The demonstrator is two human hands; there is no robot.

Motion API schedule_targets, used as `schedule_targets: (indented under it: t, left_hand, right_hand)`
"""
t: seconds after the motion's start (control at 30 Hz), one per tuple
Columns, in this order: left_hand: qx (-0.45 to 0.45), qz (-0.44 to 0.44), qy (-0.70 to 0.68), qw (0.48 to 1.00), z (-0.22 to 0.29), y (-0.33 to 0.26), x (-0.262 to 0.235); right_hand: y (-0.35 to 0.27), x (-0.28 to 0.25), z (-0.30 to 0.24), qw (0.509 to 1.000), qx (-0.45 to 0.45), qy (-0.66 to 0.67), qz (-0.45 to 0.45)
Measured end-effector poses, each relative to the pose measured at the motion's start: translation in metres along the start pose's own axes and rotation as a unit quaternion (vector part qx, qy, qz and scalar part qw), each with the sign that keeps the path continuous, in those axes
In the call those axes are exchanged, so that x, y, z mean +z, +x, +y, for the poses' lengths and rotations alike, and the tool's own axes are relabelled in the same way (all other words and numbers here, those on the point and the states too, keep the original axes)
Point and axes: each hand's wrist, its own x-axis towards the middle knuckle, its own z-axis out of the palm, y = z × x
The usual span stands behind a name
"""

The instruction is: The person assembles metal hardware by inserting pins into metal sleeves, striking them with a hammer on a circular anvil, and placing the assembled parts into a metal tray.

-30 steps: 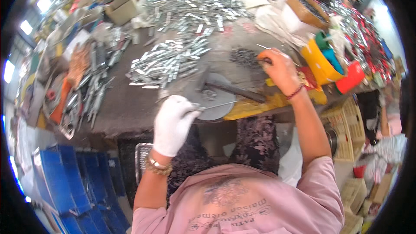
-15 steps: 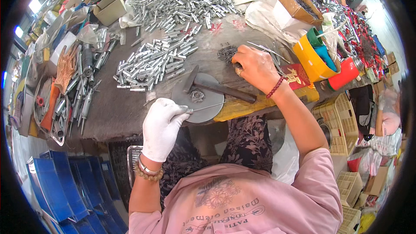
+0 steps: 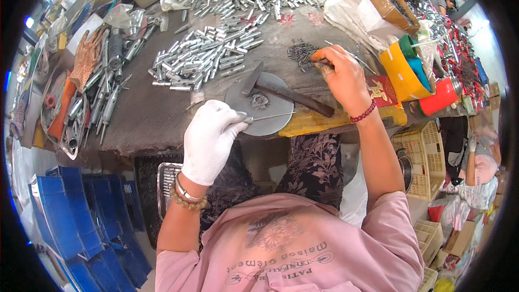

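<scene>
Workbench: hammer just beyond rod

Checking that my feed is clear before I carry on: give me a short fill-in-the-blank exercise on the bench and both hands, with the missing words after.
1. The left hand, which holds a thin metal rod, wears a ____ glove.
2. The bare hand beside the pile of small dark pieces is the person's ____ one.
3. The hammer lies with its head over a round ____ disc.
4. The red bottle is beside a ____ container.

Missing words: white; right; grey; yellow.
</scene>
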Motion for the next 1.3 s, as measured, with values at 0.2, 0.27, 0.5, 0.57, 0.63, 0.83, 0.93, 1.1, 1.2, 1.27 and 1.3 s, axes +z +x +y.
schedule_targets:
  t: [0.2, 0.27, 0.5, 0.57, 0.63, 0.83, 0.93, 1.1, 1.2, 1.27, 1.3]
  left_hand:
    - [-0.016, 0.001, 0.011, 1.0, 0.004, -0.001, -0.002]
    - [-0.014, 0.001, 0.011, 1.0, 0.004, 0.0, -0.002]
    - [-0.009, -0.007, 0.009, 1.0, 0.006, 0.001, -0.003]
    - [-0.016, -0.008, 0.008, 1.0, 0.005, 0.0, -0.003]
    - [-0.005, -0.002, -0.001, 1.0, 0.001, -0.001, -0.002]
    - [0.009, 0.011, -0.012, 1.0, -0.001, -0.001, 0.0]
    - [0.021, 0.025, 0.019, 0.999, -0.003, -0.001, 0.002]
    - [0.016, 0.022, 0.049, 0.998, -0.002, -0.001, 0.002]
    - [0.009, 0.01, 0.041, 0.999, 0.0, -0.002, 0.001]
    - [0.006, 0.018, 0.036, 0.999, -0.002, -0.002, 0.003]
    - [0.006, 0.018, 0.036, 0.999, -0.002, -0.002, 0.003]
  right_hand:
    - [-0.004, -0.001, 0.005, 0.998, -0.006, -0.05, -0.049]
    - [-0.001, 0.0, 0.008, 0.992, -0.071, -0.091, -0.05]
    - [0.011, -0.005, 0.013, 0.981, -0.116, -0.122, -0.096]
    - [0.015, -0.007, 0.009, 0.975, -0.136, -0.142, -0.106]
    - [0.018, -0.005, 0.009, 0.968, -0.155, -0.16, -0.117]
    - [0.015, 0.006, 0.002, 0.983, -0.133, -0.102, -0.07]
    - [-0.001, 0.004, -0.044, 0.986, -0.16, 0.017, -0.052]
    - [-0.028, 0.014, -0.097, 0.968, -0.182, 0.106, -0.133]
    - [-0.03, 0.02, -0.104, 0.966, -0.203, 0.097, -0.125]
    - [-0.029, 0.023, -0.103, 0.965, -0.212, 0.087, -0.127]
    - [-0.028, 0.024, -0.103, 0.964, -0.221, 0.076, -0.128]
